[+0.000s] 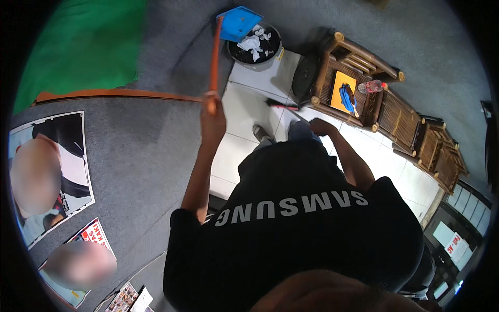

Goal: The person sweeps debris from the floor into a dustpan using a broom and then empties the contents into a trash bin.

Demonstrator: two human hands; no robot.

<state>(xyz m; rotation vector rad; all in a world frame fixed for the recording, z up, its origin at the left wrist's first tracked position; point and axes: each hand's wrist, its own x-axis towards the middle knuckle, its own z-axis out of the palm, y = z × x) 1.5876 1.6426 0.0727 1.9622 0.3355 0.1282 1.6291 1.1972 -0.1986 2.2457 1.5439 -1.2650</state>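
My left hand [213, 117] is closed around the orange handle [214, 58] of a dustpan. Its blue pan [239, 23] is tilted over the rim of a round grey bin [255, 67], which holds crumpled white paper [251, 43] on a dark lining. On the right, my right hand [320, 127] grips the thin handle of a broom [284, 106]. The broom's dark and red head is low over the white floor tiles, beyond my feet and left of a bamboo chair. Whether its bristles touch the floor, I cannot tell.
A bamboo chair [325, 78] holds a yellow board or book [338, 91], a blue item [345, 97] and a plastic bottle [370, 86]. A round black lid-like object [305, 76] leans beside it. More bamboo furniture [401, 119] stretches right. A grey wall with posters [80, 156] and green cloth [89, 43] borders the left.
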